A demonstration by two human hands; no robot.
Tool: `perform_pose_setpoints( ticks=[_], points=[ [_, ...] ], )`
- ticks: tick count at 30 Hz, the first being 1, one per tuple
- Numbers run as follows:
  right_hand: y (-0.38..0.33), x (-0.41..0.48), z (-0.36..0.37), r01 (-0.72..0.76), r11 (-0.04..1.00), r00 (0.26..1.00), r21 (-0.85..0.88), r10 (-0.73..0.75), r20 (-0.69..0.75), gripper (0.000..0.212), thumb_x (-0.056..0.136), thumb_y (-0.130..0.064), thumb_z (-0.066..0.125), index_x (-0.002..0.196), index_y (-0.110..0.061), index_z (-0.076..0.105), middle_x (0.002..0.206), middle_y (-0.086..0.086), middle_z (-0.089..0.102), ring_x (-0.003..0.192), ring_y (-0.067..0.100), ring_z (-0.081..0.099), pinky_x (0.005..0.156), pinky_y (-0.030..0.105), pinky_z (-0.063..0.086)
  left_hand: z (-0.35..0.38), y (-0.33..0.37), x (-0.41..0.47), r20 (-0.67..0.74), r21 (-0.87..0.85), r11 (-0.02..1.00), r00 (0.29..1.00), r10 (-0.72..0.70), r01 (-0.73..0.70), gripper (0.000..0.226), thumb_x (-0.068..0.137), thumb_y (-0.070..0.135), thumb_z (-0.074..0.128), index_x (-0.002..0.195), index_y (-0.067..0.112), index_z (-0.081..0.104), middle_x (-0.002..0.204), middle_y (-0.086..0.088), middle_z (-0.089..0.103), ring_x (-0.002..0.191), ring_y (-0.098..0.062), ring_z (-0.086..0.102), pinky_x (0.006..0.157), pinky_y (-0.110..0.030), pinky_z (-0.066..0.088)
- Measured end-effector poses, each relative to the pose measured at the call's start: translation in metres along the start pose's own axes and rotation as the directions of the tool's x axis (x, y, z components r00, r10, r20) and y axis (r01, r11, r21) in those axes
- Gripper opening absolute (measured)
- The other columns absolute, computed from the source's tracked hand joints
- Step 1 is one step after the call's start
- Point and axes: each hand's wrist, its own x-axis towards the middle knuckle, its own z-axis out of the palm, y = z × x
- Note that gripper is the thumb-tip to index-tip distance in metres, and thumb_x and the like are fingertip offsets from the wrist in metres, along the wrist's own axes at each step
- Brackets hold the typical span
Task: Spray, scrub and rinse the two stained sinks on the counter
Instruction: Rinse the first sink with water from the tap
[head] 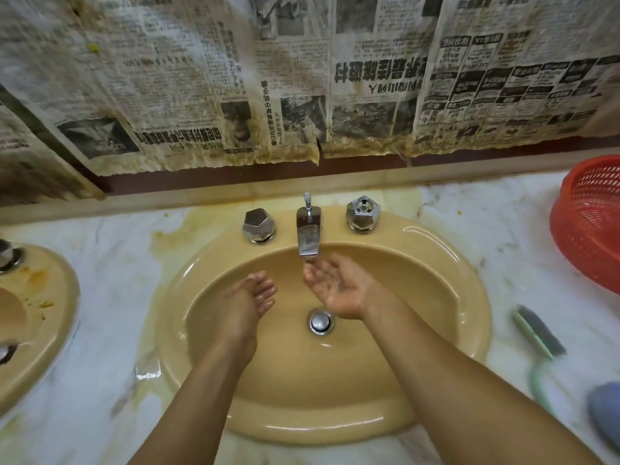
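Note:
A tan oval sink fills the middle of the view, wet and glossy, with a chrome drain plug at its bottom. The chrome faucet stands at the back between two faceted chrome knobs. My right hand is cupped palm up directly under the spout and holds nothing. My left hand lies inside the bowl to the left, fingers together and straight, touching the wet basin wall. A second tan sink with orange-brown stains shows at the left edge.
A green-handled scrub brush lies on the marble counter to the right of the sink. A red plastic basket sits at the far right. A blurred blue-grey object is at the lower right. Stained newspaper covers the wall.

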Motion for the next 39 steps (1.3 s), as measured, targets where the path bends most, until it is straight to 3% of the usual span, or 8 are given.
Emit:
perform_pose_setpoints(
  ticks=[6,11,14,18,24,29,35,39],
  points=[
    [-0.091,-0.060,0.009,0.276,0.905,0.956,-0.323,-0.293,-0.003,0.040,0.109,-0.018,0.041,0.103,0.011,0.067,0.093,0.026,0.074,0.079,0.031,0.077,0.064,0.033,0.064,0.041,0.032,0.001,0.369,-0.116,0.950,0.900,-0.230,0.290,0.032,0.110,0.018,0.038,0.121,-0.001,0.062,0.128,-0.022,0.067,0.119,-0.036,0.065,0.109,-0.044,0.048],
    [-0.136,-0.062,0.041,0.277,0.549,0.861,-0.788,-0.507,-0.051,0.029,0.109,-0.014,0.041,0.116,0.008,0.058,0.113,0.026,0.068,0.104,0.036,0.070,0.090,0.040,0.060,0.067,0.053,-0.002,0.456,-0.214,0.876,0.837,-0.303,0.433,0.044,0.109,0.015,0.029,0.128,-0.015,0.054,0.124,-0.032,0.067,0.119,-0.041,0.065,0.102,-0.047,0.051],
    [-0.136,-0.056,0.028,0.269,0.429,0.793,-0.862,-0.607,-0.055,0.028,0.108,-0.014,0.043,0.112,0.007,0.061,0.100,0.023,0.069,0.084,0.029,0.072,0.070,0.031,0.060,0.070,0.055,-0.003,0.450,-0.224,0.867,0.837,-0.312,0.444,0.046,0.107,0.015,0.029,0.129,-0.017,0.053,0.114,-0.030,0.070,0.117,-0.039,0.066,0.099,-0.046,0.054],
    [-0.106,-0.033,-0.014,0.348,0.600,0.760,-0.720,-0.631,-0.158,0.032,0.106,-0.018,0.043,0.095,0.002,0.065,0.082,0.021,0.068,0.061,0.026,0.065,0.055,0.031,0.056,0.060,0.052,-0.002,0.446,-0.173,0.894,0.843,-0.302,0.413,0.043,0.106,0.013,0.034,0.131,-0.015,0.055,0.123,-0.028,0.069,0.114,-0.037,0.065,0.102,-0.044,0.053],
    [-0.019,0.007,-0.007,0.133,0.965,0.980,-0.228,-0.163,-0.116,0.039,0.108,-0.029,0.045,0.105,0.004,0.065,0.097,0.022,0.070,0.086,0.031,0.069,0.065,0.037,0.061,0.039,0.054,0.000,0.239,-0.076,0.982,0.960,-0.149,0.171,0.023,0.103,0.010,0.046,0.108,0.000,0.067,0.105,-0.016,0.075,0.099,-0.030,0.072,0.097,-0.041,0.055],
    [0.009,0.021,0.022,-0.028,0.995,1.000,0.097,0.027,0.005,0.034,0.103,-0.025,0.055,0.087,0.002,0.069,0.070,0.015,0.069,0.056,0.024,0.068,0.053,0.028,0.059,0.015,0.057,0.009,0.080,-0.126,0.991,0.996,-0.043,0.053,0.021,0.101,0.008,0.051,0.105,0.002,0.070,0.106,-0.014,0.074,0.096,-0.024,0.073,0.092,-0.036,0.057],
    [-0.030,-0.009,-0.004,-0.036,0.979,0.998,-0.201,0.024,-0.063,0.038,0.106,-0.017,0.048,0.082,0.005,0.068,0.064,0.012,0.067,0.055,0.023,0.071,0.050,0.030,0.060,0.005,0.044,0.015,0.078,-0.151,0.983,0.992,-0.098,0.109,0.020,0.102,0.008,0.051,0.104,0.003,0.070,0.099,-0.012,0.074,0.092,-0.023,0.072,0.079,-0.032,0.057],
    [-0.098,-0.044,0.003,0.192,0.932,0.979,-0.307,-0.204,-0.006,0.036,0.108,-0.017,0.043,0.106,0.010,0.068,0.088,0.022,0.074,0.080,0.030,0.077,0.066,0.033,0.064,0.011,0.036,0.018,0.077,-0.091,0.994,0.996,-0.054,0.061,0.020,0.103,0.010,0.053,0.107,0.003,0.071,0.098,-0.009,0.074,0.087,-0.021,0.071,0.076,-0.030,0.056]
  ],
)
